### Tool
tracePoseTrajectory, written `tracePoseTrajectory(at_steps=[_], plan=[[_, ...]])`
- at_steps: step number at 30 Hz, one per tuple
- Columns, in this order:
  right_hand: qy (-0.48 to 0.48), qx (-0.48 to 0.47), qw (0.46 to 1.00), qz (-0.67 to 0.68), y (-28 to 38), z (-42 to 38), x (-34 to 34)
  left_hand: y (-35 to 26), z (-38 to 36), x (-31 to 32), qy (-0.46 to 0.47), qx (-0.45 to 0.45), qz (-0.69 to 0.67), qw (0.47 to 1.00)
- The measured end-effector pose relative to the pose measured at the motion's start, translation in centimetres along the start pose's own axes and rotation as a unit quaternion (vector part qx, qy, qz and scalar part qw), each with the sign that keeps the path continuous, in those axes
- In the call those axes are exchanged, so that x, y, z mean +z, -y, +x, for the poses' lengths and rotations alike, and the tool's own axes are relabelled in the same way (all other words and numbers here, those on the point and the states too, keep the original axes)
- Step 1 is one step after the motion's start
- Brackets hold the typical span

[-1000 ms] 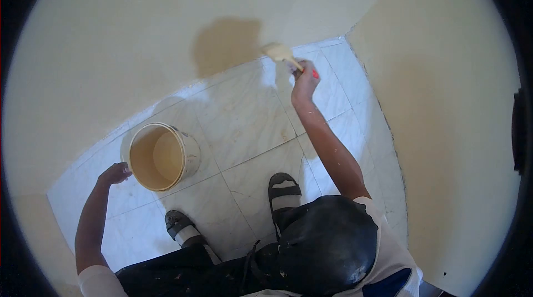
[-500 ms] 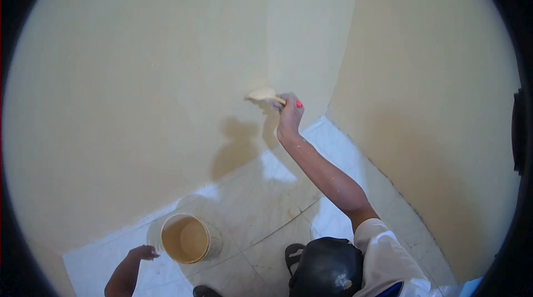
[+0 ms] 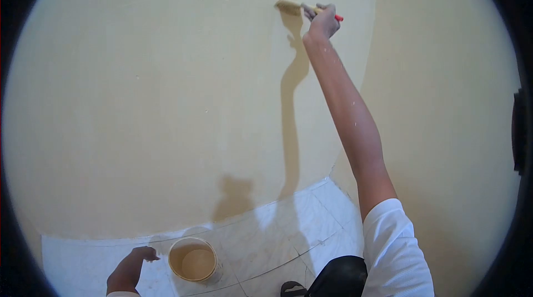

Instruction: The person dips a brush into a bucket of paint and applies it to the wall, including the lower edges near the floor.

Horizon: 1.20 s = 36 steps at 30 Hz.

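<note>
My right hand (image 3: 324, 20) is closed around the handle of a paintbrush (image 3: 290, 7), reaching high and forward. The handle has a red end. Pale cream paint covers the bristles, which appear to touch the cream wall (image 3: 166, 119). Low on the left, my left hand (image 3: 145, 253) hangs with loosely bent fingers and nothing visible in them. Just right of it, apart from the fingers, a round bucket (image 3: 176, 248) stands on the floor with cream paint (image 3: 198, 264) inside.
A second wall (image 3: 444, 102) meets the first at a corner on the right. White marbled tiles (image 3: 261, 247) cover the floor below. My dark-clad knee (image 3: 340, 276) and a sandal (image 3: 292, 289) show at the bottom edge. Shadows of my arm and head fall on the wall.
My right hand has carried the brush upward and slightly right along the wall, the arm straightening. The view has tilted up. My left hand remains beside the bucket.
</note>
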State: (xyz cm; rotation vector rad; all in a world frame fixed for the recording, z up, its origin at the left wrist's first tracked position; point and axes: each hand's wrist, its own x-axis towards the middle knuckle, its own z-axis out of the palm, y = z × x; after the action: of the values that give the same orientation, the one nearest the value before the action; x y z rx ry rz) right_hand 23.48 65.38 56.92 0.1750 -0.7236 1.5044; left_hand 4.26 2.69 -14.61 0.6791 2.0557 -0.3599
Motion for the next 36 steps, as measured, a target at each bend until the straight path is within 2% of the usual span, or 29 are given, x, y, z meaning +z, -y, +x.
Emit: tracePoseTrajectory(at_steps=[3,7,8,11,13,15,17,19,21,22,24,25,27,28,30,32,33,34,35,36], plan=[[-0.005,-0.022,1.0,0.015,1.4,0.9,2.0,0.0,0.1,0.3,0.001,-0.001,0.005,1.0],[0.016,-0.055,0.997,0.059,2.0,-0.2,1.4,0.0,0.3,0.3,0.0,-0.002,0.011,1.0],[0.027,-0.058,0.996,0.067,1.6,-0.8,0.6,0.1,0.4,0.4,-0.002,-0.002,0.014,1.0],[-0.015,0.01,0.998,-0.068,-1.7,-5.0,-3.3,0.4,0.7,0.0,0.002,-0.006,0.022,1.0],[0.005,0.002,0.998,-0.061,-4.3,-7.6,-7.3,0.6,0.8,-0.4,-0.002,-0.005,0.023,1.0],[0.003,0.056,0.998,-0.032,-4.8,-10.8,-10.6,0.4,0.5,0.0,-0.023,-0.009,0.018,1.0],[-0.018,0.071,0.995,-0.073,-4.4,-13.9,-13.7,0.5,1.1,-0.2,-0.04,-0.016,0.021,0.999],[0.008,0.057,0.993,-0.104,-5.5,-14.0,-17.3,0.3,2.1,-0.3,-0.026,-0.015,0.07,0.997],[0.065,-0.093,0.976,-0.188,-7.3,-11.0,-20.8,1.1,4.2,0.7,-0.048,-0.022,0.064,0.997],[0.053,-0.076,0.989,-0.118,-5.7,-11.4,-18.1,1.2,4.0,0.6,-0.051,0.004,0.037,0.998],[0.023,-0.05,0.998,0.028,-1.8,-12.3,-12.2,0.7,4.7,0.6,-0.033,-0.021,0.014,0.999],[0.069,-0.05,0.994,0.067,-0.7,-12.3,-9.6,-0.7,2.0,-0.1,-0.057,-0.041,0.006,0.998],[0.177,-0.034,0.978,0.104,1.7,-12.0,-7.1,-1.8,-1.6,-0.7,-0.09,-0.013,-0.017,0.996],[0.248,-0.015,0.962,0.11,3.0,-12.4,-5.9,-2.3,-3.5,-0.5,-0.114,-0.025,-0.032,0.993],[0.386,-0.018,0.922,-0.016,6.2,-15.9,-3.4,-4.2,-6.8,-0.6,-0.168,-0.041,-0.057,0.983],[0.553,0.075,0.823,-0.107,8.1,-20.2,-2.5,-4.7,-7.2,-1.1,-0.152,-0.08,-0.059,0.983],[0.642,0.136,0.739,-0.153,8.3,-22.0,-2.9,-5.0,-7.5,-1.0,-0.14,-0.102,-0.06,0.983],[0.663,0.181,0.707,-0.167,6.5,-23.7,-4.7,-5.4,-8.2,-1.1,-0.141,-0.119,-0.064,0.981],[0.72,0.206,0.635,-0.187,5.4,-25.5,-5.8,-6.0,-9.0,-1.4,-0.143,-0.134,-0.066,0.978],[0.755,0.214,0.592,-0.185,4.7,-27.4,-7.2,-6.6,-9.7,-1.8,-0.148,-0.147,-0.061,0.976]])
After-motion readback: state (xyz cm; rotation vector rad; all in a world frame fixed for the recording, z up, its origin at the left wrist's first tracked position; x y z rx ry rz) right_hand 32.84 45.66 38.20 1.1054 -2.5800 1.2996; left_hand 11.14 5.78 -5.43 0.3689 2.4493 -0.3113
